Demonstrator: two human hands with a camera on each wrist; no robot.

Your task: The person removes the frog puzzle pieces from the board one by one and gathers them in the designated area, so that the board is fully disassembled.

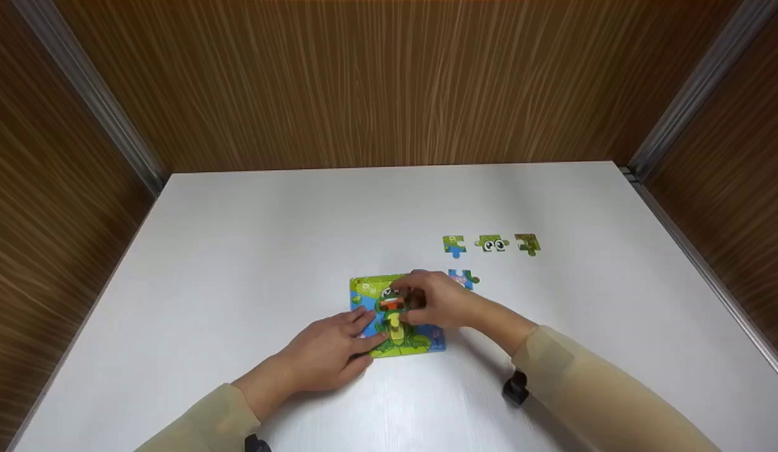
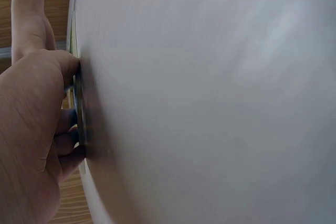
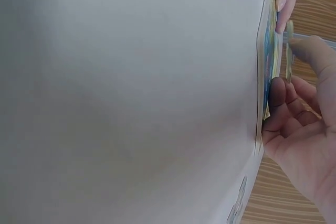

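Observation:
A square frog puzzle board (image 1: 436, 342) lies on the table. My left hand (image 1: 329, 351) rests at its lower left, fingertips spread on the picture and the thumb by the near edge. Above the board's right part, my right hand (image 1: 442, 301) pinches a small puzzle piece (image 3: 289, 59) between thumb and fingers. In the right wrist view this piece is seen edge-on, raised over the board surface, while the lower fingers sit close to the board's side. From the head view, the right hand hides part of the board's upper right.
Three loose puzzle pieces form a row beyond the board: a green and blue one (image 1: 454, 245), one with frog eyes (image 1: 492, 243) and a brownish green one (image 1: 528, 243). Another loose piece (image 1: 464, 277) is partly behind the right hand. Wood-grain panels (image 1: 389, 88) surround the white table (image 1: 238, 251).

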